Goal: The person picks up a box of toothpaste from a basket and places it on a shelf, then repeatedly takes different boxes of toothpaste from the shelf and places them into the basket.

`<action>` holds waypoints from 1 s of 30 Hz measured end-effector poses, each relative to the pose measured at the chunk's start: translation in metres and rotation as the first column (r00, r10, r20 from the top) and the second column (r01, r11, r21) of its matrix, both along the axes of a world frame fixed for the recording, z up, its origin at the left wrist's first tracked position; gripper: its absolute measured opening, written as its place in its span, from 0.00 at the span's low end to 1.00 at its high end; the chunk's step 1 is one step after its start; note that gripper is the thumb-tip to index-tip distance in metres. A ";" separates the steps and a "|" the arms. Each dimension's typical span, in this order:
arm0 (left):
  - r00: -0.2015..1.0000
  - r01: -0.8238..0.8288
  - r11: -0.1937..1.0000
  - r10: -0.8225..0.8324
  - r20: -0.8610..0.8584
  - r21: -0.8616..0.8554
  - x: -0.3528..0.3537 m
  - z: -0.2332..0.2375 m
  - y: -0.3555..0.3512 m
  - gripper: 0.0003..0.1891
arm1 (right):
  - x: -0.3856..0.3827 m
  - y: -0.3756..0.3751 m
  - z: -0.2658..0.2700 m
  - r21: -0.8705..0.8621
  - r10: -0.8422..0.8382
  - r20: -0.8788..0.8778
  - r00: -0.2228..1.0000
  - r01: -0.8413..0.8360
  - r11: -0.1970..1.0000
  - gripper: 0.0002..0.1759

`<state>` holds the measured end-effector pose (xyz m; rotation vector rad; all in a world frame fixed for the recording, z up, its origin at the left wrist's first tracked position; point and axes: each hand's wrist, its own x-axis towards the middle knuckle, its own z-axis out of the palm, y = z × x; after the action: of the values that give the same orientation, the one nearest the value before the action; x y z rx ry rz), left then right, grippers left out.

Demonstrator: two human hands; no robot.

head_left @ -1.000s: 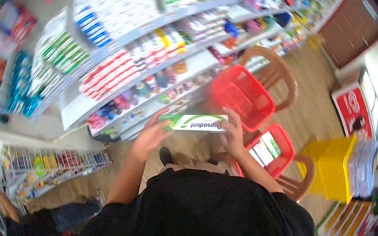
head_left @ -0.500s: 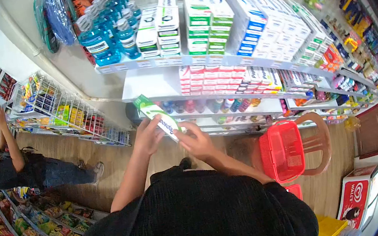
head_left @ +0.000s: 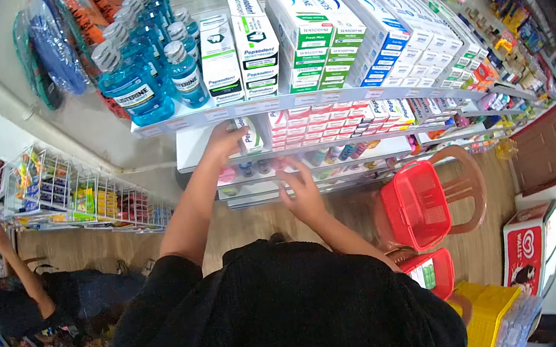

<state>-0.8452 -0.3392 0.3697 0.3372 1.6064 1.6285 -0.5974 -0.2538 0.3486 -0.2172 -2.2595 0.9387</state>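
My left hand [head_left: 226, 140] reaches to the second shelf [head_left: 198, 157] and grips a green and white toothpaste box [head_left: 248, 134], standing it at the left end of a row of red and white boxes [head_left: 327, 116]. My right hand [head_left: 301, 188] hovers lower, fingers spread and empty, in front of the shelf below. Above, more toothpaste boxes [head_left: 254, 43] and blue mouthwash bottles [head_left: 139, 79] fill the top shelf.
A red basket [head_left: 414, 206] rests on a brown plastic chair [head_left: 462, 188] to the right, a second red basket [head_left: 431, 271] below it. A yellow crate [head_left: 490, 317] stands lower right. Another person [head_left: 20, 292] works at wire racks [head_left: 77, 193] on the left.
My left hand carried the toothpaste box up from chest height to the second shelf. My right hand let go of the box and dropped lower. The view tilted up to the shelves.
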 end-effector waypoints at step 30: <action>0.516 -0.232 0.888 -0.233 -0.824 -0.397 0.054 -0.004 0.012 0.18 | 0.134 0.025 -0.063 -0.098 -0.403 0.212 0.891 0.429 0.898 0.18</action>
<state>-0.7913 -0.3276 0.3660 1.0126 2.6796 0.9825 -0.4630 -0.2288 0.2860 -0.8535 -2.1808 0.8711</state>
